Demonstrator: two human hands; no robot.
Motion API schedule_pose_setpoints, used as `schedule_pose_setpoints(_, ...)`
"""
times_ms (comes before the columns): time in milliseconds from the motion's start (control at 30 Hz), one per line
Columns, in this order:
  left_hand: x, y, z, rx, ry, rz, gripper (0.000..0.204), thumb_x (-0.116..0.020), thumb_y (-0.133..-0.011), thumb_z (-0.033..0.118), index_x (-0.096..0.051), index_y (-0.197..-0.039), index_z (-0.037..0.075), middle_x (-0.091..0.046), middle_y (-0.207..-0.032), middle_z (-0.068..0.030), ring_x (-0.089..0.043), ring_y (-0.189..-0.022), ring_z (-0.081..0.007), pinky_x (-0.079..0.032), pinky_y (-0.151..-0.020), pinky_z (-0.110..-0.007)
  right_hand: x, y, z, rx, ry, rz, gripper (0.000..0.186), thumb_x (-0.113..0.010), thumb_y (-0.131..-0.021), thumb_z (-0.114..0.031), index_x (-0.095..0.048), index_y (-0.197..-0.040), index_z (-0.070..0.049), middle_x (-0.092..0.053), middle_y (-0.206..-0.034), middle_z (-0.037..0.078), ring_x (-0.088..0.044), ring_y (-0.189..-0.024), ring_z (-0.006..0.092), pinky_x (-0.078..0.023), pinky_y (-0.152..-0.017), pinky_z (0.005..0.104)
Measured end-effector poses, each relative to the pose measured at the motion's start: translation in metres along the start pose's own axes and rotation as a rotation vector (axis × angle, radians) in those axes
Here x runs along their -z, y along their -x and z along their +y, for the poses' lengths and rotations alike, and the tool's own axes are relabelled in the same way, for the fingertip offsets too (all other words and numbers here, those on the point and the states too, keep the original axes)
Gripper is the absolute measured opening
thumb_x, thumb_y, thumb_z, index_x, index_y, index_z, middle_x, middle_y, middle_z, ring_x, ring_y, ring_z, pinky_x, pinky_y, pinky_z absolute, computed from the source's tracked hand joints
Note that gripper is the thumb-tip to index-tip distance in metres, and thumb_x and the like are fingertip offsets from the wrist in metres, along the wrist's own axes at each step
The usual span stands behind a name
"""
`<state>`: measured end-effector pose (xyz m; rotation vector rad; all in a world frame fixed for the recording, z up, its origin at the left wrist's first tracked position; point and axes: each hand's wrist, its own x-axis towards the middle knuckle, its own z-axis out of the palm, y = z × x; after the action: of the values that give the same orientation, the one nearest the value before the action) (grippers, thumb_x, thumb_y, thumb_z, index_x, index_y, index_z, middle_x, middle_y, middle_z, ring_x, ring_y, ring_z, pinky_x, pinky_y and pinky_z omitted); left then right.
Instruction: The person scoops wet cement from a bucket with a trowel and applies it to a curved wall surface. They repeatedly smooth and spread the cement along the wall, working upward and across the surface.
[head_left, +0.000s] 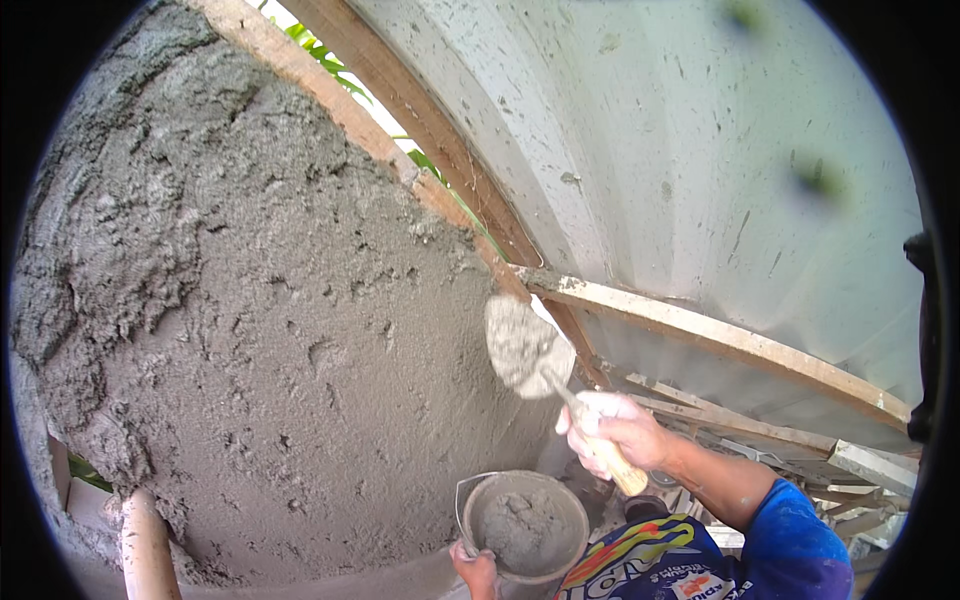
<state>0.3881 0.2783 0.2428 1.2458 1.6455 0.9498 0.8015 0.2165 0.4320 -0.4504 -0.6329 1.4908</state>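
Note:
My right hand (612, 432) is closed round the wooden handle of a trowel (557, 372), raised beside the wall. A lump of wet grey mortar (518, 342) lies on its blade. Lower down, my left hand (478, 572) grips a round bucket (578, 510) by the left side of its rim, close to where the wire bail (460, 492) meets it. More mortar (522, 530) fills part of the bucket. To the left spreads a wall (330, 400) coated with grey mortar, rough and lumpy at the upper left, smoother towards the middle and bottom.
A wooden beam (440, 115) runs along the top of the wall under pale roof sheets (700, 150). Another timber (720, 330) crosses to the right. At the lower left, a round pole (148, 545) stands against the wall. Several boards lie at the lower right.

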Motion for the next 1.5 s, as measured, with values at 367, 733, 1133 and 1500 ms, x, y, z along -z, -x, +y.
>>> schedule_pose_setpoints(367,0.061,0.017,-0.088,0.016,0.018,0.183,0.044,-0.054,-0.059,-0.015,-0.063,-0.100,-0.005,-0.067,-0.089,-0.0084,-0.064,-0.074,-0.0195,-0.052,-0.063,-0.033,-0.042,-0.208,-0.080,1.348,0.755,0.788,0.034,-0.066,-0.096,-0.013,-0.045,-0.120,-0.003,-0.061,-0.085,0.010,-0.060,-0.066,0.0260,-0.053,-0.067,0.0404)
schedule_pose_setpoints(733,0.043,0.047,-0.042,0.152,0.163,0.192,0.046,-0.048,-0.065,-0.015,-0.061,-0.107,-0.002,-0.068,-0.093,-0.0110,-0.067,-0.077,-0.0222,-0.056,-0.066,-0.035,-0.034,0.006,0.143,0.504,1.138,-0.151,0.033,-0.065,-0.091,-0.017,-0.050,-0.113,0.002,-0.060,-0.106,0.024,-0.062,-0.089,0.0476,-0.053,-0.075,0.0516)
schedule_pose_setpoints(1133,-0.013,0.026,0.031,-0.132,-0.200,0.034,0.048,-0.053,-0.060,-0.011,-0.060,-0.108,-0.006,-0.052,-0.113,-0.0086,-0.058,-0.103,-0.0220,-0.044,-0.094,-0.029,0.045,0.037,0.125,-0.552,1.629,-0.542,0.024,-0.062,-0.083,-0.009,-0.072,-0.098,0.007,-0.072,-0.101,0.028,-0.071,-0.097,0.0451,-0.058,-0.078,0.0509)
schedule_pose_setpoints(1500,-0.073,0.026,0.113,-0.298,-0.249,-0.192,0.043,-0.054,-0.061,-0.012,-0.055,-0.104,-0.005,-0.050,-0.107,-0.0088,-0.055,-0.103,-0.0215,-0.042,-0.095,-0.028,0.043,0.058,0.097,-0.723,1.726,-0.414,0.019,-0.062,-0.081,-0.005,-0.075,-0.091,0.004,-0.074,-0.097,0.021,-0.073,-0.093,0.0387,-0.059,-0.077,0.0468)
